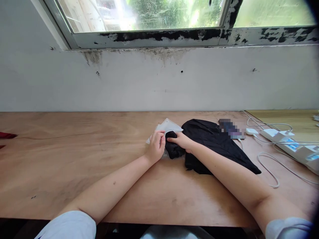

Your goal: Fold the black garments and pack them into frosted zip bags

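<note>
A small rolled bundle of black cloth (175, 151) sits in the middle of the table. My right hand (183, 141) grips it from the right, thumb on top and the other fingers partly hidden. Against its left side is my left hand (156, 147), with fingers curled at the edge of a whitish translucent plastic bag (169, 125). The bag lies behind and partly beneath the bundle. Whether the bundle is inside the bag's mouth, I cannot tell. A larger black cloth (204, 132) lies spread under my right wrist and forearm.
Right of the cloth lie a phone (231, 128) with a blurred screen, a white charger (251, 131), looping white cables (270, 156) and a white power strip (294, 147). Red items (7, 135) show at the wooden table's (74, 159) left edge. A wall and window stand behind.
</note>
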`<state>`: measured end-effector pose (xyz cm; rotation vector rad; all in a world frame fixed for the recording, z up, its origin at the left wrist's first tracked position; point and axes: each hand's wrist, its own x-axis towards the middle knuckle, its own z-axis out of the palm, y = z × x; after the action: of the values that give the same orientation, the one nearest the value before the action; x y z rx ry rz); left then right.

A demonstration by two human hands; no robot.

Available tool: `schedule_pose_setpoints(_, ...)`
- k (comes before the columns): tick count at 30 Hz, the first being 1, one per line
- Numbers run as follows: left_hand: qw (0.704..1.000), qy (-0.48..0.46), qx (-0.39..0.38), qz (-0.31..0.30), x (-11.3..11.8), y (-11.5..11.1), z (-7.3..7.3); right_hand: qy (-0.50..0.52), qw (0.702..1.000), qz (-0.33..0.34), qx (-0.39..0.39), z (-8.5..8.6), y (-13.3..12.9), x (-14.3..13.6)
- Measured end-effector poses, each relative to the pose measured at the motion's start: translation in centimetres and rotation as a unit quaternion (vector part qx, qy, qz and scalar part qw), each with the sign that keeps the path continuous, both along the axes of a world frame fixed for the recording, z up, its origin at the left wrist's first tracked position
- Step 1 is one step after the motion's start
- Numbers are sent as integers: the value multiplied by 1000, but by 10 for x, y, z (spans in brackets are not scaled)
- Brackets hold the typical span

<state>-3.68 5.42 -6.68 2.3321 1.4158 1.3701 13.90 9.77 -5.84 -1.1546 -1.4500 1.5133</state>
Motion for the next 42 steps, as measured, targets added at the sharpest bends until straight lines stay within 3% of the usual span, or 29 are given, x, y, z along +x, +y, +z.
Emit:
schedule_pose_setpoints(3, 999, 34, 6, -15, 1, 1, -2, 63, 997, -35, -8, -1, 0, -1)
schedule_pose_setpoints(8, 996, 86, 19, -25, -1, 7, -8, 199, 950, -19, -240, 4, 4, 9)
schedule_pose_setpoints(10, 994, 105, 18, -9, -3, 9, -9, 215, 938, 20, -271, 7, 1, 13)
schedule_pose_setpoints(13, 992, 128, 13, 12, -6, 11, -10, 217, 944, 96, -229, 12, -5, 15)
schedule_pose_setpoints(15, 991, 135, 13, 9, -7, 12, -10, 209, 953, 111, -190, 13, -7, 13)
schedule_pose_setpoints(20, 990, 132, 30, -26, -5, 8, -7, 204, 969, 18, -138, 6, -3, 6)
schedule_pose_setpoints(24, 990, 123, 28, -68, 6, -4, -2, 205, 977, -31, -47, -5, -5, -5)
schedule_pose_setpoints(29, 989, 122, 9, -88, 14, -17, 3, 54, 994, 3, 90, -13, -7, -9)
schedule_pose_setpoints(33, 989, 131, 18, -71, 3, -8, 7, -111, 983, -23, 147, -12, 1, 2)
schedule_pose_setpoints(35, 988, 146, 10, -52, -4, 1, 7, -148, 974, -37, 168, -10, 5, 6)
schedule_pose_setpoints(38, 980, 189, -35, -43, -10, 12, 4, -118, 984, -34, 128, -7, 5, 7)
schedule_pose_setpoints(42, 974, 206, -88, -39, -12, 19, -2, 45, 997, 35, -56, -2, -1, 5)
